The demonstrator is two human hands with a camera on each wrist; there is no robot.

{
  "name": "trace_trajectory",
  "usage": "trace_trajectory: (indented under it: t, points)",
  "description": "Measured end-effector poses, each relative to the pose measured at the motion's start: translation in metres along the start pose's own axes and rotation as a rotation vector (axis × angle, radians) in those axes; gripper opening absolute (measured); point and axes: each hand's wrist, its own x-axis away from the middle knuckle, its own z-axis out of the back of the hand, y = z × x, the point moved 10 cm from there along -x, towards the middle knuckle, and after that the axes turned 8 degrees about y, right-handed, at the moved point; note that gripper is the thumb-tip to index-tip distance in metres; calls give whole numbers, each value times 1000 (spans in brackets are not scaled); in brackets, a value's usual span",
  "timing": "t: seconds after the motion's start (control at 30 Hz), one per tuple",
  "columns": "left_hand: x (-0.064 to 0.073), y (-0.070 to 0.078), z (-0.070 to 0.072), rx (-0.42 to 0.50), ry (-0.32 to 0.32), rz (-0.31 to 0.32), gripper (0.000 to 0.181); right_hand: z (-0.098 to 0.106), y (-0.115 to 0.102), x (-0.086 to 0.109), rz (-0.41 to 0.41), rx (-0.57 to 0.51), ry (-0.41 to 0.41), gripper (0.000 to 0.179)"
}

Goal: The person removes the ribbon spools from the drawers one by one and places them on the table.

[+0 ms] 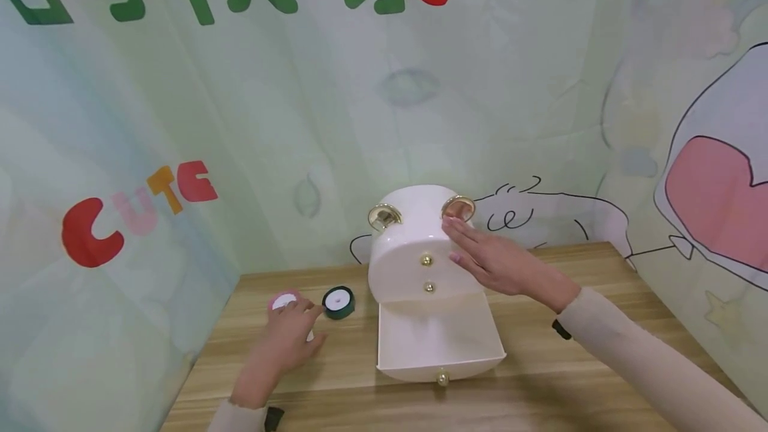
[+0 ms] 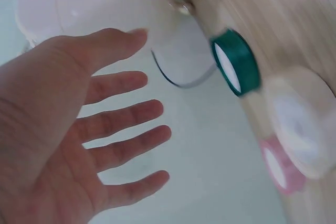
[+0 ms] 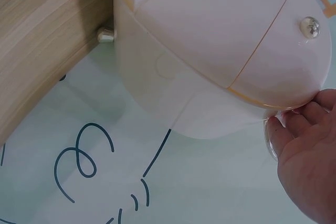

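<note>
A white rounded box [image 1: 390, 272] with drawers, round gold knobs and two ear-like gold rings [image 1: 384, 217] stands on the table. Its bottom drawer [image 1: 441, 335] is pulled out, and nothing shows inside. My right hand [image 1: 498, 260] rests its fingertips on the box's upper right edge, beside the right ring [image 1: 459, 208]. Over the ribbon spools hovers my left hand [image 1: 285, 339], its fingers spread and nothing held in the left wrist view. Below it, partly hidden in the head view, are a pink ribbon spool [image 2: 282, 163] and a wider white spool [image 2: 299, 124]. A dark green ribbon spool [image 1: 339, 303] lies just beyond its fingertips.
The wood-grain table [image 1: 324, 399] backs onto a printed curtain [image 1: 336, 119] with cartoon drawings and lettering. Another curtain wall rises along the left side, and one along the right.
</note>
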Motion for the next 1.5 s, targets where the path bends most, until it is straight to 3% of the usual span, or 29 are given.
trace_trajectory:
  t: [0.13,0.37,0.47,0.73,0.9,0.97,1.1,1.23,1.37,1.5]
  points:
    - [-1,29,9,-8,61,-72,38,-1,-1,0,-5,-8,-6,65]
    - [6,82,34,97,299,-265,26,0,-2,-1,18,-2,17,63]
    - [9,103,38,130,342,-320,23,1,-2,-1,23,3,25,63]
    - [17,151,32,161,275,-413,21,2,0,3,0,0,10,64]
    - [26,180,29,125,322,-535,17,3,2,4,-5,2,15,63]
    - [30,190,26,133,306,-581,16,2,1,4,-4,0,13,64]
    - [35,209,11,160,190,-659,10,2,1,3,-4,-2,10,64]
    - [41,225,-7,117,87,-740,8,1,1,2,0,1,11,64]
    - [46,241,-21,21,96,-827,9,2,-1,1,12,-6,20,64]
    - [49,251,-27,-28,127,-854,17,3,-2,0,24,-4,29,63]
